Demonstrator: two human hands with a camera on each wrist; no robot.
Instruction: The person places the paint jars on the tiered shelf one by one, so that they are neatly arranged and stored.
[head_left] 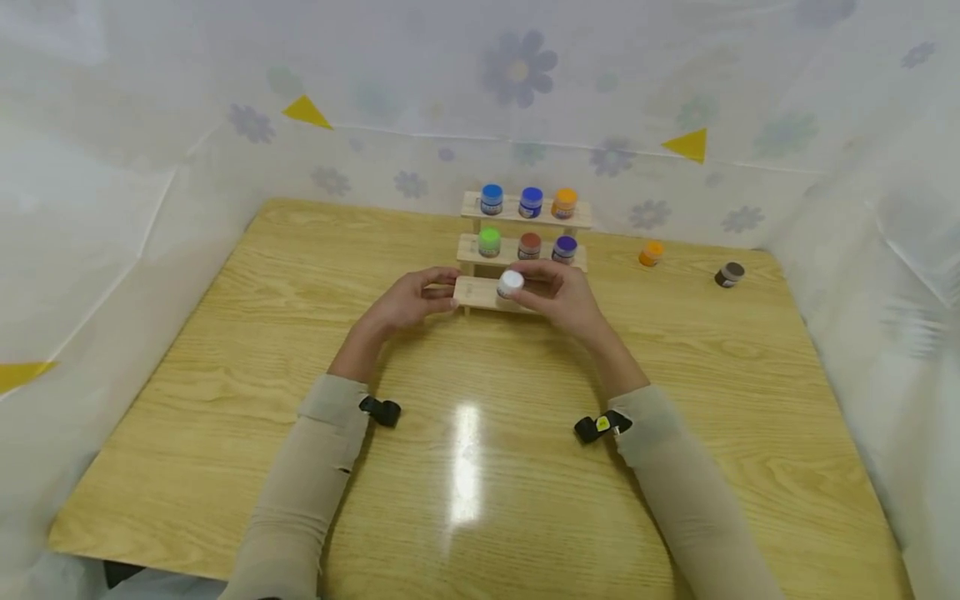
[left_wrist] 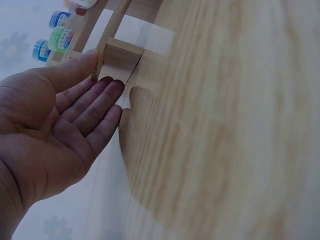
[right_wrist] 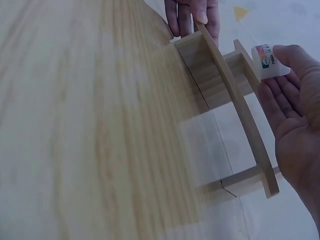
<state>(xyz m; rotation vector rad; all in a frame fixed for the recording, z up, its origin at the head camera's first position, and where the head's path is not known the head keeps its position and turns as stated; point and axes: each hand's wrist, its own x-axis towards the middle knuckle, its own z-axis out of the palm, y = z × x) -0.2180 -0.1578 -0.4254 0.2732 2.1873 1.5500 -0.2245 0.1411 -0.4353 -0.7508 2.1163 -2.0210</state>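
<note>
My right hand [head_left: 561,302] pinches a small white-lidded paint jar [head_left: 511,284] between thumb and fingers, close over the lowest step of a three-step wooden rack [head_left: 474,292]. In the right wrist view, the white jar [right_wrist: 270,60] shows a printed label and is tilted. At the rack's left end, my left hand [head_left: 408,300] holds the lowest step, its thumb [left_wrist: 90,59] against the board's edge and the other fingers beside the leg. Green [head_left: 489,242], red-brown [head_left: 529,246] and purple [head_left: 565,248] jars stand on the middle step; two blue ones and an orange one [head_left: 565,203] occupy the top.
To the right of the rack, another orange jar [head_left: 652,253] and a dark brown jar [head_left: 729,274] stand on the wood-grain table [head_left: 525,500]. A white flowered curtain [head_left: 420,83] surrounds the table's back and sides, with yellow triangles on it.
</note>
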